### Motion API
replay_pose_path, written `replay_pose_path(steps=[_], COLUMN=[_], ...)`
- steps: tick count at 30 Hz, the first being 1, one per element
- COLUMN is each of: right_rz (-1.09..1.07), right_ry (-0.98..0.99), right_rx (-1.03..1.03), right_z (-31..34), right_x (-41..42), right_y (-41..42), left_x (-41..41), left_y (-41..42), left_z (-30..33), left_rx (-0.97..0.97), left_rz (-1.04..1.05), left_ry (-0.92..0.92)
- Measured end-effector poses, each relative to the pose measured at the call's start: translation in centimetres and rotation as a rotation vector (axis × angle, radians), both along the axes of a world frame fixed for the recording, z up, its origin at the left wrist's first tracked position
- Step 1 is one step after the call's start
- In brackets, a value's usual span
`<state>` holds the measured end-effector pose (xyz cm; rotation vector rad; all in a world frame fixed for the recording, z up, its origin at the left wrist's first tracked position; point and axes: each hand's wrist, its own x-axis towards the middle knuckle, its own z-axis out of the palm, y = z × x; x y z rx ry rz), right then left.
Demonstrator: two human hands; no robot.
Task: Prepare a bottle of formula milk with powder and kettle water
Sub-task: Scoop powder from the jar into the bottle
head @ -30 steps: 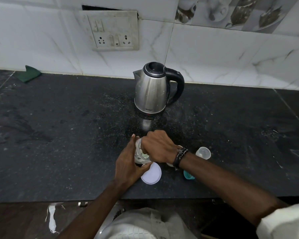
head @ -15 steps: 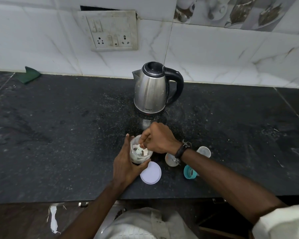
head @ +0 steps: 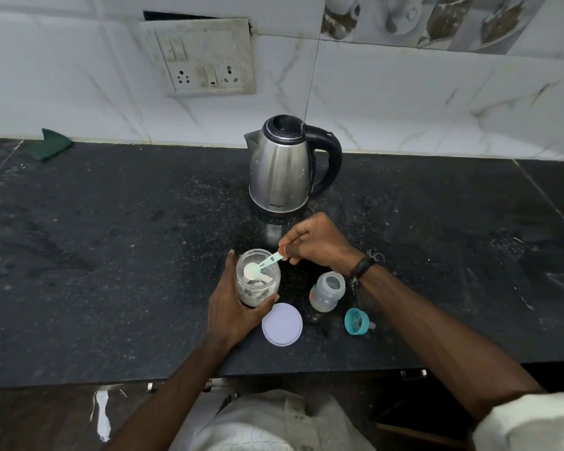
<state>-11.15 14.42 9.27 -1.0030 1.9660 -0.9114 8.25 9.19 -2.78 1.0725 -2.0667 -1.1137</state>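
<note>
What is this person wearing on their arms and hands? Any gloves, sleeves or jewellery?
No gloves: both hands are bare. The right hand has a dark braided wristband at the wrist, with a thin frayed thread tied beside it. A white sleeve covers the right upper arm; the forearm is bare. The left hand and its forearm carry nothing: no band, watch or sleeve in view.

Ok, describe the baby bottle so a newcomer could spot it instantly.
Start at the steel kettle on the black counter. Come toward the person: the baby bottle stands open under the right wrist. Unlike the powder jar, it is unheld and looks empty.
</note>
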Motion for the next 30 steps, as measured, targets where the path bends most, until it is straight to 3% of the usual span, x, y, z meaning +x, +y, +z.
replay_pose_path(steps=[7, 15, 18, 22, 30], right_rz=[-0.065, -0.198, -0.264, -0.339, -0.438], right_ry=[-0.056, -0.120, -0.136, -0.137, -0.147], right_rx=[0.001, -0.001, -0.017, -0.017, 0.017], right_z=[1.0, 2.7, 3.2, 3.7, 3.2], right_x=[-0.7, -2.6, -3.6, -5.0, -5.9], right_y=[0.9, 4.0, 5.8, 8.5, 12.1], left_x=[0.2, -1.8, -2.8, -4.3, -7.2], left_y=[0.3, 1.2, 2.2, 4.3, 7.8], left_z=[0.3, 2.8, 3.8, 4.5, 4.1], left_rx=[-0.036, -0.469, -0.524, -0.484, -0.145], left_rz=[-0.033, -0.093, -0.159, -0.267, -0.322], left_ry=[0.034, 0.165, 0.216, 0.266, 0.236])
